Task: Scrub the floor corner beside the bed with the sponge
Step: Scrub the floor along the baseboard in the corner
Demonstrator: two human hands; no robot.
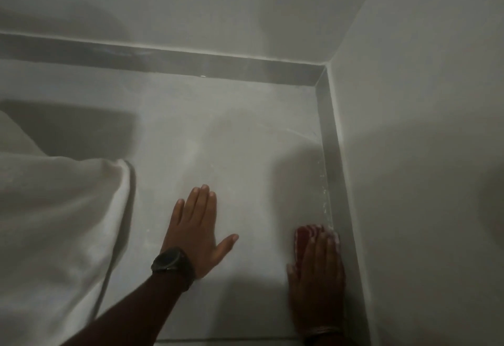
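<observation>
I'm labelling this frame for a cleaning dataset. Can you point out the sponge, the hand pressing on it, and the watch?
sponge (306,232): head view, on the red part showing ahead of the fingers.
right hand (317,272): head view, on the back of the hand.
watch (169,259): head view, on the dark face at the left wrist.

Red sponge (306,238) flat on floor (against right skirting), near corner.

My one camera sits on my head, looking steeply down and forward, close over the floor (245,132) where two walls (409,100) meet.
</observation>
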